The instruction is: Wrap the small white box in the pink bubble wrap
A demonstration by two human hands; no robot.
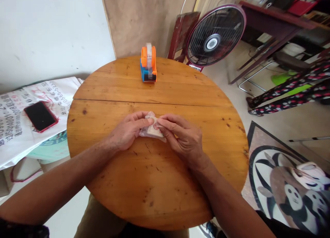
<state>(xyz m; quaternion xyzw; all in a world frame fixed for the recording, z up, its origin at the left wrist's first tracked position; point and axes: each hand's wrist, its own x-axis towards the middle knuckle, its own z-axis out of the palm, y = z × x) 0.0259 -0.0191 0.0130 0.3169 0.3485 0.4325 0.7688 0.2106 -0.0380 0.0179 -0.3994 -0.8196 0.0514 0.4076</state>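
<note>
Over the middle of the round wooden table (160, 183), my two hands meet at a small whitish item in a clear plastic bag (154, 130). My left hand (130, 129) grips the bag from the left, its thumb lying on top. At the bag's right edge, my right hand (182, 133) has thumb and fingers pinched together on the plastic. What exactly lies inside the bag I cannot make out. Farther back on the table stands an orange and blue tape dispenser (148, 63) with a roll of clear tape.
A phone (41, 116) in a red case lies on a white printed sack (15, 134) at the left. Beyond the table stand a fan (215, 35) and a dark red desk (278, 19). Another person's legs in flowered trousers (291, 86) show at right, near a panda mat (278, 183).
</note>
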